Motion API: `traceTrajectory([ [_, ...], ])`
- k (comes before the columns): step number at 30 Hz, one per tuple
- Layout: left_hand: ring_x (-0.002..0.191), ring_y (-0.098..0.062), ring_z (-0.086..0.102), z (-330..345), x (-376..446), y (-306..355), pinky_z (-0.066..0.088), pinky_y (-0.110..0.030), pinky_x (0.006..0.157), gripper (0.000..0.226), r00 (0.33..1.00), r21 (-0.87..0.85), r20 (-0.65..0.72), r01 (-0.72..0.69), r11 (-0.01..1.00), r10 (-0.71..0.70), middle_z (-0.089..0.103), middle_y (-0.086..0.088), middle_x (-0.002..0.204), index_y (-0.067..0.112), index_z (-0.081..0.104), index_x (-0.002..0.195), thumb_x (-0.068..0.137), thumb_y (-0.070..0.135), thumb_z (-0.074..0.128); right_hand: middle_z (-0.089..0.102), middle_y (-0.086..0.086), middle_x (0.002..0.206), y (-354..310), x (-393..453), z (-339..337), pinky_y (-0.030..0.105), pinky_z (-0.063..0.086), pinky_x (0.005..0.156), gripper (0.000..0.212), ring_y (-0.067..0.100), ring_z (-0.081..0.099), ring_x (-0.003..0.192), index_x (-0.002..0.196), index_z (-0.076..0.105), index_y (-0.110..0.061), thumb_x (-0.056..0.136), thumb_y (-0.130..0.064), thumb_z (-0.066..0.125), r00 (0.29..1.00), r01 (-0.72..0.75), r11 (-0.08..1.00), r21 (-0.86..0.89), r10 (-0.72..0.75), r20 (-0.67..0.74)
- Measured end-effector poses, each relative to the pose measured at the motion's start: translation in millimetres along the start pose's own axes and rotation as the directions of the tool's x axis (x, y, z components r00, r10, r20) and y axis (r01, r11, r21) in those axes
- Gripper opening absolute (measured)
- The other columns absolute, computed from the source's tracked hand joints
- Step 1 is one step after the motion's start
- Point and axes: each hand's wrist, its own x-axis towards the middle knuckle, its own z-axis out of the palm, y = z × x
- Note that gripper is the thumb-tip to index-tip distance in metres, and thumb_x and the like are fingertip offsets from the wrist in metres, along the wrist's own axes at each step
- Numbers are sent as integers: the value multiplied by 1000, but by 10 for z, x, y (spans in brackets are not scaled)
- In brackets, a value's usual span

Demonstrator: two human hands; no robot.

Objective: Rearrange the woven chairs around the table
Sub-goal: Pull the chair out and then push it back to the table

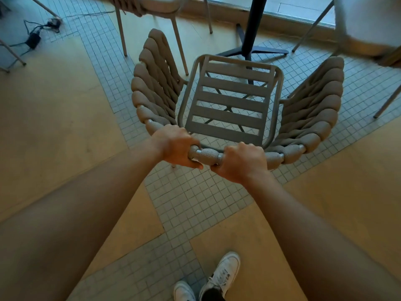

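Two hands of mine grip one woven chair (230, 101) by the top rail of its back: my left hand (173, 146) and my right hand (238, 161) are closed around it side by side, a short wrapped stretch of rail between them. Its slatted seat carries nothing. It stands on the tiled floor (195, 196), facing the dark table pedestal (252, 27). Two more chairs show partly, one (147, 5) beyond on the left, one (364, 25) on the right. My two white shoes (223, 274) stand below.

Woven chair (236, 101) stood centre, on floor (54, 131); table pedestal base (252, 48) just behind it. Second chair (149, 7) behind-left, third (364, 25) behind-right. Cables (34, 38) far left.
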Motion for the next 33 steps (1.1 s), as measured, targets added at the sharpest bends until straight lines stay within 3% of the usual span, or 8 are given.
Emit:
traceTrajectory([
  [5, 74, -8, 65, -128, 247, -91, 56, -32, 70, 105, 997, -22, -59, 39, 999, -41, 69, 16, 82, 43, 68, 105, 49, 110, 9, 44, -9, 60, 151, 265, -61, 29, 28, 52, 51, 13, 40, 50, 76, 58, -28, 78, -79, 53, 1000, 22, 1000, -19, -22, -15],
  [11, 73, -8, 67, -229, 509, -257, 59, -36, 73, 113, 996, -21, -79, 43, 999, -45, 71, 14, 83, 40, 70, 106, 49, 109, 2, 47, -8, 59, 289, 534, -144, 25, 23, 47, 52, 9, 39, 48, 74, 55, -28, 81, -79, 54, 998, 52, 999, -3, -52, -34],
  [18, 70, -6, 65, -346, 825, -459, 58, -35, 71, 94, 998, 32, -66, 19, 999, -17, 68, 16, 76, 40, 68, 102, 61, 105, 15, 52, -9, 62, 472, 857, -251, 30, 41, 56, 54, 14, 54, 56, 82, 66, -28, 82, -80, 50, 999, 40, 999, -19, -40, -5],
  [24, 64, -7, 64, -472, 1188, -731, 58, -34, 68, 96, 993, 23, -121, -10, 1000, 12, 67, 14, 71, 38, 69, 98, 60, 106, 14, 51, -10, 63, 617, 1240, -395, 31, 40, 57, 55, 15, 57, 59, 85, 68, -29, 80, -81, 50, 1000, -5, 999, -43, 5, -6],
  [30, 55, -8, 59, -539, 1382, -933, 48, -28, 61, 74, 959, 23, -260, -109, 994, 111, 65, 13, 65, 37, 72, 97, 73, 96, 36, 64, -7, 77, 710, 1480, -503, 32, 51, 63, 59, 14, 59, 65, 104, 72, -29, 82, -80, 50, 999, -36, 999, -40, 37, 23],
  [33, 54, -7, 57, -643, 1540, -1026, 47, -28, 61, 72, 956, 25, -263, -128, 991, 130, 65, 14, 64, 38, 72, 98, 73, 95, 37, 69, -5, 88, 768, 1640, -586, 34, 51, 69, 62, 17, 62, 74, 112, 70, -32, 79, -80, 47, 996, -77, 996, -35, 78, 40],
])
